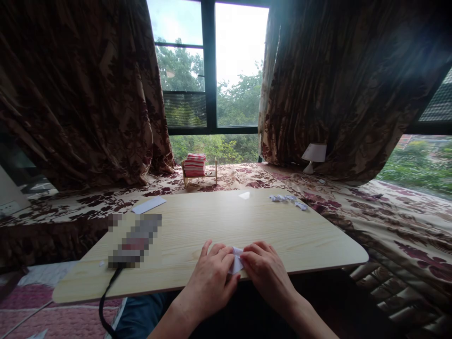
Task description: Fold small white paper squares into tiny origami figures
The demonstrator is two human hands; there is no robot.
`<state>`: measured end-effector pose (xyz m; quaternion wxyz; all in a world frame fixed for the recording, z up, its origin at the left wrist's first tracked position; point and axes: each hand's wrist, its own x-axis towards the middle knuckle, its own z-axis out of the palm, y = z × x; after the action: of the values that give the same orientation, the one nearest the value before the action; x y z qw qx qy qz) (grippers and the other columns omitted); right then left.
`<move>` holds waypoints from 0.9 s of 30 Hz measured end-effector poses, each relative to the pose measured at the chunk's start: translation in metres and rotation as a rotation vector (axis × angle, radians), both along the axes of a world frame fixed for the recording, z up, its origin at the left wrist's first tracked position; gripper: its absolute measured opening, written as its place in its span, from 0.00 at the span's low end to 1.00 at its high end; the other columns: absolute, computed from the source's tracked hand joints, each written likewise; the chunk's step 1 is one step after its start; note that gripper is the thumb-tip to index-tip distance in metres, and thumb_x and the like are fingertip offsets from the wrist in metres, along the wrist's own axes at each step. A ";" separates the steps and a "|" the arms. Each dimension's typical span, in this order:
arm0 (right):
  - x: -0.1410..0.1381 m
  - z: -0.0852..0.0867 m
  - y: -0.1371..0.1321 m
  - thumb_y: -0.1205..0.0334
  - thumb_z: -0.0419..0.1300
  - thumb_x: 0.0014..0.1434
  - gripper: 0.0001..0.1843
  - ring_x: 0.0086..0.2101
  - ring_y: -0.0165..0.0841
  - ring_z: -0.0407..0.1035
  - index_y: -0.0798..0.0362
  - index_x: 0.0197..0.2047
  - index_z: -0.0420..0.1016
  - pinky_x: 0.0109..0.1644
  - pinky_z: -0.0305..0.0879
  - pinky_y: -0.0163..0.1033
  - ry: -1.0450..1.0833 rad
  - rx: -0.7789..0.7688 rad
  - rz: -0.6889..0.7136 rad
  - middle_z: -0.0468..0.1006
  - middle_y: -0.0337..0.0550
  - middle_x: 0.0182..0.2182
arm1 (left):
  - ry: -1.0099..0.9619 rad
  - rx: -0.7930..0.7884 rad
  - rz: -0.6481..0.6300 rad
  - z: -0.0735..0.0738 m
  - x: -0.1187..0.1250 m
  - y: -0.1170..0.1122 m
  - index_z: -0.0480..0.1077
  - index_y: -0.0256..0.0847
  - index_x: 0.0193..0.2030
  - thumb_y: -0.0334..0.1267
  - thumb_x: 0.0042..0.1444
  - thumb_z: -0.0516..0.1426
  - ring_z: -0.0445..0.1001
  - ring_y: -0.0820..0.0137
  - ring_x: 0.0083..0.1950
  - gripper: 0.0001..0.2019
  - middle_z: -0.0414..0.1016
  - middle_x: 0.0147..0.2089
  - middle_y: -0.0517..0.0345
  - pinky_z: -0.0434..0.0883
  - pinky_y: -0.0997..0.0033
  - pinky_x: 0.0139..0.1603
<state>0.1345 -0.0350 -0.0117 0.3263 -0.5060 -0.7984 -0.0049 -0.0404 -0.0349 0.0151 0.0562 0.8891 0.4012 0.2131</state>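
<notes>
My left hand (211,278) and my right hand (266,270) rest side by side on the near edge of a light wooden table (226,226). Between them lies a small folded piece of white paper (236,260). Both hands press on it with curled fingers, thumbs meeting at the paper. Most of the paper is hidden under the fingers.
A blurred-out object with a black cord (134,240) lies on the table's left. A white paper strip (149,205) sits at the far left corner, crumpled paper scraps (287,199) at the far right. Behind stand a small wooden chair with striped cushions (195,167), a small lamp (314,155), curtains and a window.
</notes>
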 end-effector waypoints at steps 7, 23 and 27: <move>0.000 -0.002 -0.001 0.69 0.55 0.60 0.10 0.38 0.36 0.64 0.51 0.30 0.74 0.44 0.57 0.41 0.024 -0.025 0.005 0.76 0.40 0.34 | -0.003 -0.012 -0.004 0.000 0.000 0.001 0.69 0.43 0.45 0.38 0.57 0.53 0.64 0.61 0.55 0.10 0.71 0.53 0.55 0.49 0.48 0.65; 0.004 -0.003 -0.006 0.69 0.56 0.59 0.09 0.41 0.36 0.64 0.48 0.37 0.76 0.45 0.57 0.43 0.042 -0.026 0.042 0.76 0.39 0.38 | 0.007 0.039 0.069 0.016 -0.014 0.006 0.70 0.40 0.49 0.39 0.57 0.53 0.62 0.57 0.58 0.14 0.68 0.56 0.48 0.54 0.47 0.62; 0.005 -0.003 -0.007 0.69 0.55 0.59 0.10 0.42 0.36 0.65 0.47 0.39 0.76 0.46 0.57 0.43 0.050 -0.022 0.060 0.76 0.39 0.39 | -0.017 0.047 0.062 0.023 -0.012 0.008 0.71 0.41 0.48 0.37 0.56 0.54 0.62 0.58 0.58 0.14 0.68 0.56 0.48 0.54 0.49 0.63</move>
<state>0.1394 -0.0421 -0.0150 0.3405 -0.4852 -0.8050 0.0262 -0.0522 -0.0265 0.0379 0.0321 0.8755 0.4228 0.2317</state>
